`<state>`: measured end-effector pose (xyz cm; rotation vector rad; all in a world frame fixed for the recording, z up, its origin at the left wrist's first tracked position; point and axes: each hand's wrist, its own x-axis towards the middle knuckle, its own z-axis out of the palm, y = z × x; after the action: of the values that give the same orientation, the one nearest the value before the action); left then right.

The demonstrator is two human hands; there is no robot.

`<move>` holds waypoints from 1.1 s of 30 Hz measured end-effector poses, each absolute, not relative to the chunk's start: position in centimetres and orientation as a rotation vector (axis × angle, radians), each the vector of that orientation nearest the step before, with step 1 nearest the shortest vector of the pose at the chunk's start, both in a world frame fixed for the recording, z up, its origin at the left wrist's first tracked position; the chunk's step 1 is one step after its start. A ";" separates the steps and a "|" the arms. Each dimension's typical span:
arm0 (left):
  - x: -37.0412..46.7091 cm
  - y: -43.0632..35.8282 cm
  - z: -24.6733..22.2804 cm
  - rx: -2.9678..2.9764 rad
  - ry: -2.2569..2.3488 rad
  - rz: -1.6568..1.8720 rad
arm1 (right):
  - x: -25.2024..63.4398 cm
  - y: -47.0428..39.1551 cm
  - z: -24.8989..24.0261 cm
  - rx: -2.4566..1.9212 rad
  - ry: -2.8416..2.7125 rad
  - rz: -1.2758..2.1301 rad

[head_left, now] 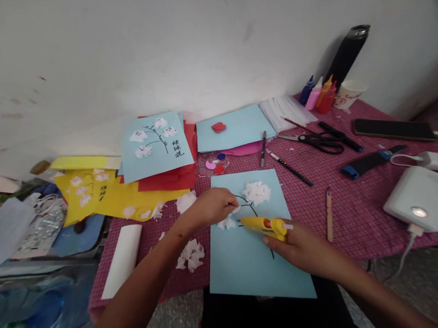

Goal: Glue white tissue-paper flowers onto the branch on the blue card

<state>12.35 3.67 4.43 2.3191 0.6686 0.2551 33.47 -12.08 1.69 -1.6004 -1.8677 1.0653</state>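
Observation:
My right hand (298,245) is closed around a yellow glue gun (266,226), with a glue stick showing at its rear. The nozzle points left, just above a light blue sheet (244,271). Bent over the same sheet, my left hand (219,205) pinches a small piece of white tissue paper (234,209), mostly hidden by the fingers. Below that hand lies a partly covered white tissue flower (226,222). A fuller white flower (257,193) sits at the top of the drawn black stem (242,197). Loose tissue scraps (191,255) lie left of the sheet.
A finished flower picture (156,165) leans at the back left, beside yellow sheets (111,195). Rightward lie scissors (317,143), a marker (292,169), a wooden stick (329,216), a utility knife (368,163) and a white box with a cable (421,198). Paint bottles (325,97) stand near the wall.

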 end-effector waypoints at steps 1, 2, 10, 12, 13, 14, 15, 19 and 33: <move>12.4 3.7 4.5 2.299 0.657 0.263 | 33.4 -12.1 1.6 -1.600 -1.864 1.067; 12.5 3.8 4.5 2.273 0.651 0.279 | 33.4 -12.1 1.6 -1.598 -1.862 1.069; 12.8 4.2 3.9 2.236 0.673 0.217 | 33.5 -12.2 1.5 -1.597 -1.872 1.067; 12.7 4.2 3.5 2.239 0.666 0.230 | 33.5 -12.1 1.6 -1.588 -1.872 1.067; 12.7 4.2 3.3 2.253 0.660 0.233 | 33.5 -12.1 1.6 -1.585 -1.873 1.067; 12.7 4.2 3.1 2.279 0.651 0.230 | 33.5 -12.1 1.6 -1.585 -1.872 1.066; 12.7 4.2 3.0 2.316 0.641 0.221 | 33.5 -12.1 1.6 -1.587 -1.872 1.067; 12.6 4.2 2.9 2.466 0.618 0.154 | 33.5 -12.1 1.7 -1.581 -1.876 1.072; 10.5 4.1 5.6 2.633 0.720 0.200 | 33.6 -12.2 1.5 -1.572 -1.804 1.104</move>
<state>10.54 4.10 5.61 2.6332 0.7196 0.1996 33.60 -12.17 1.50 -1.5720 -1.8036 1.1043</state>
